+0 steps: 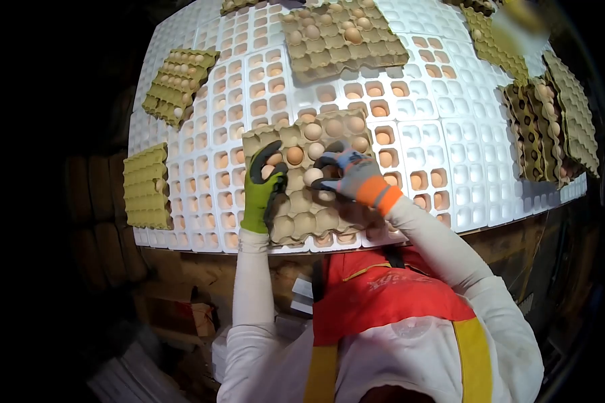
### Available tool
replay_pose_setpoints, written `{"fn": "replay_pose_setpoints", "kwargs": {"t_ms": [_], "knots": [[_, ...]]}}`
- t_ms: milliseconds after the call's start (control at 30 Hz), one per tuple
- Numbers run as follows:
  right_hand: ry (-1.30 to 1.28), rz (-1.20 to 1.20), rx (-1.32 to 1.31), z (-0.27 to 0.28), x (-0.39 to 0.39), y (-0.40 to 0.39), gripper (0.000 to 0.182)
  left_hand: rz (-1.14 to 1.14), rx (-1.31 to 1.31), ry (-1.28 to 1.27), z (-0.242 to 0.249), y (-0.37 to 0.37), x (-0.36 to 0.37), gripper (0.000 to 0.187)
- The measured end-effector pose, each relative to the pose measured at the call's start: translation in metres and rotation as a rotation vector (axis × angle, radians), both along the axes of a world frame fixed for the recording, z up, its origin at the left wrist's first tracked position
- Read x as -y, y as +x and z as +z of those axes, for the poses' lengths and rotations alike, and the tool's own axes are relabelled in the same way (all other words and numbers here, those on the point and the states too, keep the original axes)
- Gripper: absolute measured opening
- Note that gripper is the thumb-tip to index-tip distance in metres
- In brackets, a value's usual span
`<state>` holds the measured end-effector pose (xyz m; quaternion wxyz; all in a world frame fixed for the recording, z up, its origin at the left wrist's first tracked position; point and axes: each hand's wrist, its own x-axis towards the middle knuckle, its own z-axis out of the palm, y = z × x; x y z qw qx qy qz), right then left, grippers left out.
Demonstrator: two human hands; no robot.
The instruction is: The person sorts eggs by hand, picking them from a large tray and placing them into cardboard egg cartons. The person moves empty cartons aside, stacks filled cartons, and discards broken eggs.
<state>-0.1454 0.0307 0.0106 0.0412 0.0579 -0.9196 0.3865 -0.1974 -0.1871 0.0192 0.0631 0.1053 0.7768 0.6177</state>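
A cardboard egg tray [296,225] lies in front of me, with eggs in its upper and middle cups and bare cups along its near side. My left hand [263,188], in a green and black glove, curls around a brown egg [273,160] at the tray's left side. My right hand [351,173], in a grey and orange glove, has its thumb and fingers closed about a pale egg [312,176] near the tray's middle. A darker brown egg [294,155] sits between the two hands.
White foam trays [474,168] with square cells cover the table, many cells holding eggs. Another egg tray [343,50] lies beyond mine. More cardboard trays lie at left [146,195], and a stack of them [541,127] stands at right. The table's near edge is at my waist.
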Motion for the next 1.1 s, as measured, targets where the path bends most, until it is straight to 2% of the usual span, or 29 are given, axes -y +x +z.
{"fn": "replay_pose_setpoints", "kwargs": {"t_ms": [33, 67, 100, 133, 167, 200, 233, 300, 333, 400, 433, 500, 533, 567, 667, 700, 733, 767, 800, 833, 867, 933, 967, 1000, 1033, 1067, 1100], "knots": [[-0.439, 0.088, 0.357, 0.002, -0.016, 0.004, 0.036, -0.033, -0.275, -0.401, 0.006, -0.011, -0.008, 0.048], [-0.819, 0.029, 0.724, 0.003, -0.032, 0.008, 0.046, -0.103, -0.367, -0.652, 0.007, -0.017, -0.011, 0.050], [-1.082, -0.021, 0.844, 0.024, -0.037, 0.020, 0.046, -0.170, -0.480, -0.890, 0.008, -0.023, -0.014, 0.053], [-1.349, -0.080, 0.944, 0.038, -0.039, 0.034, 0.045, -0.199, -0.462, -0.989, 0.006, -0.025, -0.018, 0.048], [-1.448, -0.003, 0.890, 0.023, -0.047, 0.046, 0.043, -0.228, -0.454, -1.088, 0.006, -0.028, -0.026, 0.044], [-1.551, 0.078, 0.839, 0.009, -0.055, 0.058, 0.051, -0.259, -0.448, -1.189, 0.006, -0.033, -0.033, 0.039], [-1.653, 0.164, 0.793, 0.001, -0.062, 0.068, 0.068, -0.230, -0.540, -1.110, 0.006, -0.031, -0.033, 0.034], [-1.548, 0.158, 0.546, -0.002, -0.066, 0.095, 0.068, -0.173, -0.450, -0.900, 0.014, -0.029, -0.024, 0.035], [-1.224, 0.156, 0.294, -0.010, -0.067, 0.104, 0.059, -0.139, -0.408, -0.809, 0.020, -0.028, -0.022, 0.035], [-2.099, 0.161, 0.734, -0.013, -0.085, 0.112, 0.049, -0.073, 0.267, 0.005, 0.030, -0.011, -0.031, 0.030], [-1.843, 0.018, 0.673, -0.009, -0.091, 0.123, 0.043, -0.177, 0.078, -0.067, 0.029, 0.002, -0.034, 0.028], [-1.681, 0.133, 0.503, -0.032, -0.107, 0.143, 0.048, -0.308, -0.121, -0.162, 0.028, 0.036, -0.060, 0.026], [-1.659, 0.084, 0.468, -0.026, -0.116, 0.155, 0.053, -0.348, -0.128, -0.183, 0.029, 0.051, -0.084, 0.026], [-1.635, 0.034, 0.434, -0.021, -0.125, 0.167, 0.058, -0.456, -0.405, -0.178, 0.018, 0.058, -0.103, 0.030], [-1.764, -0.057, 0.621, -0.015, -0.170, 0.207, 0.049, -0.655, -0.054, -0.089, 0.012, 0.093, -0.155, 0.043], [-1.837, -0.094, 0.687, -0.013, -0.186, 0.222, 0.045, -0.674, -0.092, -0.116, 0.006, 0.105, -0.171, 0.042], [-1.673, -0.294, 0.673, 0.031, -0.197, 0.229, 0.044, -0.691, -0.131, -0.143, 0.001, 0.117, -0.188, 0.042], [-1.413, -0.433, 0.745, 0.029, -0.215, 0.242, 0.043, -0.582, 0.372, 0.017, 0.005, 0.128, -0.203, 0.037], [-1.149, -0.548, 0.813, 0.023, -0.235, 0.258, 0.042, -0.501, 0.589, 0.029, 0.004, 0.140, -0.221, 0.037], [-1.045, -0.635, 0.795, 0.014, -0.251, 0.275, 0.042, -0.388, 0.798, 0.048, 0.003, 0.153, -0.238, 0.038], [-0.727, -0.654, 0.591, 0.008, -0.263, 0.288, 0.036, -0.454, 0.339, 0.019, -0.023, 0.172, -0.252, 0.042], [0.041, -0.565, 0.208, -0.010, -0.290, 0.300, 0.032, -0.514, -0.195, -0.210, -0.025, 0.190, -0.280, 0.046], [0.150, -0.546, 0.259, -0.013, -0.294, 0.300, 0.032, -0.497, -0.309, -0.285, -0.021, 0.196, -0.293, 0.047], [0.257, -0.526, 0.306, -0.007, -0.291, 0.291, 0.032, -0.500, -0.076, -0.361, -0.002, 0.203, -0.308, 0.044], [0.364, -0.506, 0.350, -0.005, -0.291, 0.285, 0.032, -0.526, -0.222, -0.465, -0.005, 0.209, -0.319, 0.043], [0.318, -0.499, 0.339, -0.009, -0.291, 0.287, 0.032, -0.549, -0.369, -0.568, -0.009, 0.213, -0.327, 0.042], [0.276, -0.486, 0.323, -0.017, -0.292, 0.287, 0.033, -0.659, -0.374, -0.752, -0.012, 0.216, -0.334, 0.043]]}}
